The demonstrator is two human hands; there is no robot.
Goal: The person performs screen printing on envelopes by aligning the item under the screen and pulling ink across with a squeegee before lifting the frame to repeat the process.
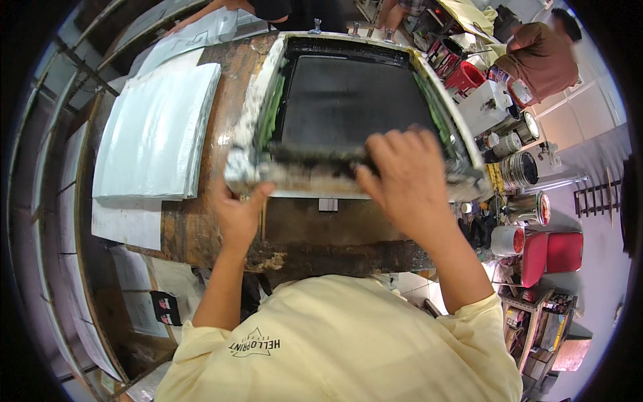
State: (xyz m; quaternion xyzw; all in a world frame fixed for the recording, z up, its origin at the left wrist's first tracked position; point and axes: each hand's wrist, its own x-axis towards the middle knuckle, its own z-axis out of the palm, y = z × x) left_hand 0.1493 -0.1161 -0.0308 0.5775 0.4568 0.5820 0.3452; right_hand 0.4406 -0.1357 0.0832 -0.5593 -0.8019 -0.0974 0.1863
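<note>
A screen-printing frame (308,177) stands over the wooden table, its near rail raised and smeared by motion. Black ink covers its mesh (355,100), with green tape along the inner sides. My left hand (239,213) grips the frame's near left corner, thumb on the front and fingers partly hidden behind it. My right hand (406,175) is curled at the near end of the mesh, closed around a dark bar that looks like a squeegee (321,158); blur hides its exact shape. Under the raised rail, a small pale tab (327,204) shows on the table.
To the left, a stack of glossy white sheets (154,134) lies on the worn wooden table (184,231). Hinge clamps (355,28) hold the frame's far edge. Cans and a red bucket (465,78) crowd the right side. Another person (544,60) is at far right; others are behind the table.
</note>
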